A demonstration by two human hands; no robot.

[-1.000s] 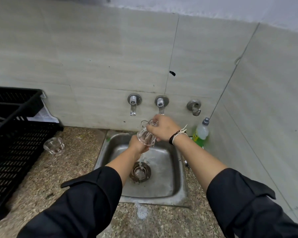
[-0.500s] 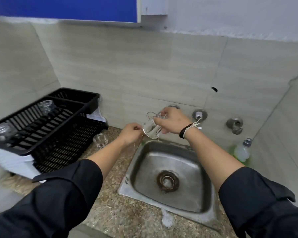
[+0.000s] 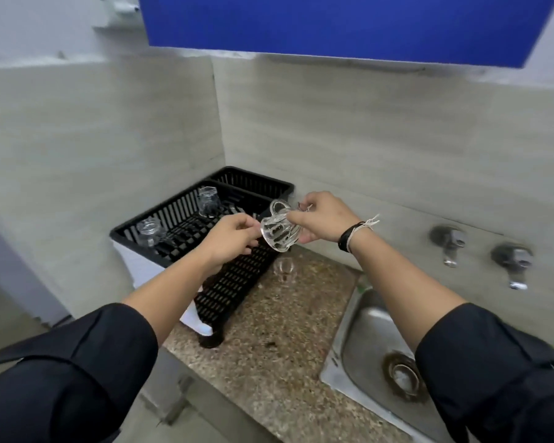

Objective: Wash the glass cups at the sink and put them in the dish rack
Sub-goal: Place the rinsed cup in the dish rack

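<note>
While your right hand (image 3: 320, 220) grips the cup (image 3: 280, 233) over the rack (image 3: 186, 219), your left hand (image 3: 234, 238) pinches its rim.

Grey tiled walls (image 3: 365, 139) (corner), blue cabinet (image 3: 333, 24), speckled granite counter (image 3: 269, 346)

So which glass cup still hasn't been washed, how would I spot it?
Start at the black dish rack in the corner, then look to the speckled counter between it and the steel sink. A small clear glass cup stands there alone, below the hands; two others sit in the rack and another is held.
</note>
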